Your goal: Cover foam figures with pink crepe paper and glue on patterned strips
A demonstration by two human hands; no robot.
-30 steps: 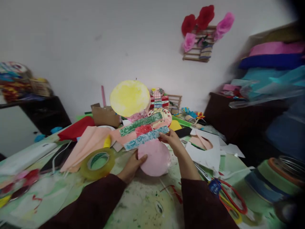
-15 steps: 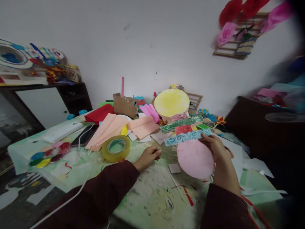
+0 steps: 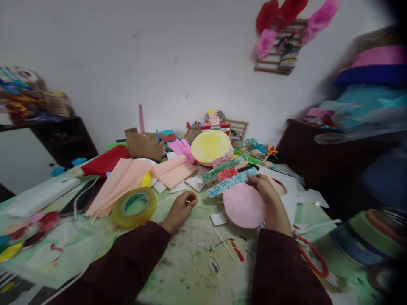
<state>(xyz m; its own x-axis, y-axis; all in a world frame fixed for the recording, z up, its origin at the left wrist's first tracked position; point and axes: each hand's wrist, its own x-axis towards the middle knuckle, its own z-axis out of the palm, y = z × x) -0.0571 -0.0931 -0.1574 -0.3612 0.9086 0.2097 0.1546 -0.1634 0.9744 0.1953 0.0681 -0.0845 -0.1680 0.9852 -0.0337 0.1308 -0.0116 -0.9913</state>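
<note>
Paper craft (image 3: 243, 205), a pink disc under patterned strips and a yellow disc, tilts up off the table (image 3: 190, 262), gripped at its right edge by the right hand (image 3: 269, 201). Left hand (image 3: 179, 209) rests beside it, fingers curled in; whether it pinches anything is unclear. Green print on the tape (image 3: 135, 221) is unreadable.

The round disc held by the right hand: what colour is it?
The disc is pink; head view shows it.

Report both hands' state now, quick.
Left hand: curled shut, resting on the table; contents cannot be told.
Right hand: closed on the paper craft.
</note>
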